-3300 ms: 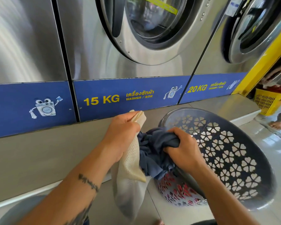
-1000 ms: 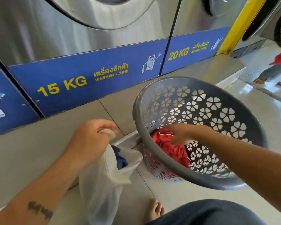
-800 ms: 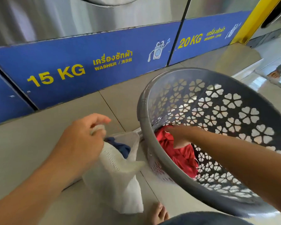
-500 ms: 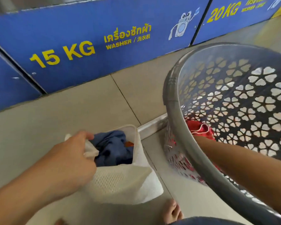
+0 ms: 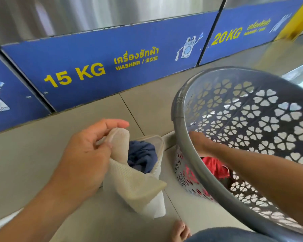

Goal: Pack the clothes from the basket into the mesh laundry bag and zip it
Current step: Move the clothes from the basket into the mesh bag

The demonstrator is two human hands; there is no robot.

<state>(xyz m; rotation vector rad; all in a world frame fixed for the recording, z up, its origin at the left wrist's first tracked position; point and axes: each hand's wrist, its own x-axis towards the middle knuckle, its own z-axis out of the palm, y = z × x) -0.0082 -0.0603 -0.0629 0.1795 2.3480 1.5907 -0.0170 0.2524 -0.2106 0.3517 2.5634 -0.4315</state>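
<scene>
Left hand grip pinches bag rim, mouth open beside basket. Right hand inside basket, grip hidden. Red cloth looks soft, light: bunch middle, lift.

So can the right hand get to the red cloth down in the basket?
Probably yes. The right hand is already inside the grey basket, just above the red cloth, with nothing between them. The basket's rim hides the fingertips, so actual contact can't be confirmed.

Blue garment now sits inside mesh bag, released; right hand has moved into basket, reaching red garment; camera tilted lower.
</scene>
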